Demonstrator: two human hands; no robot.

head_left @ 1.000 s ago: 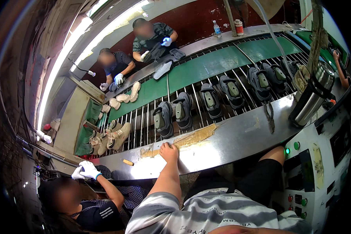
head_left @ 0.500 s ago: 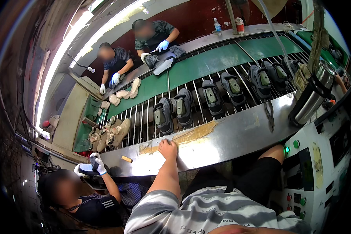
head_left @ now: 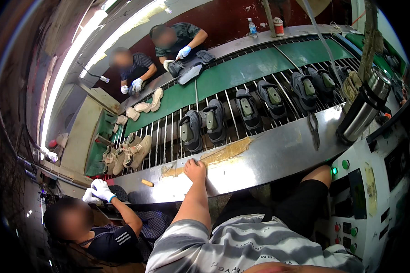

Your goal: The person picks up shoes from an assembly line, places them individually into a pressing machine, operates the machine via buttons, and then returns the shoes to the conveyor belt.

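My left hand [head_left: 195, 170] rests on the metal ledge [head_left: 278, 152] in front of me, beside a strip of worn yellow tape [head_left: 228, 152]. Its fingers are curled in, and nothing shows in them. Just beyond it, dark grey shoes [head_left: 191, 132] stand in a row on the conveyor's metal rods, several with green blocks set in their openings. To the left, beige boots [head_left: 138, 152] stand together on the rods. A small yellowish piece [head_left: 147, 183] lies on the ledge left of my hand. My right hand is out of view.
Pliers [head_left: 313, 132] and a steel thermos [head_left: 366, 109] are on the ledge at right, by a control panel [head_left: 351, 200]. A gloved co-worker [head_left: 109, 232] sits at my left. Two more people work across the green belt [head_left: 241, 73], near beige shoe soles [head_left: 157, 99].
The co-worker at left has brought both gloved hands together, lowering the shoe part. Across the belt, the workers' gloved hands have shifted. My left hand stays on the ledge.
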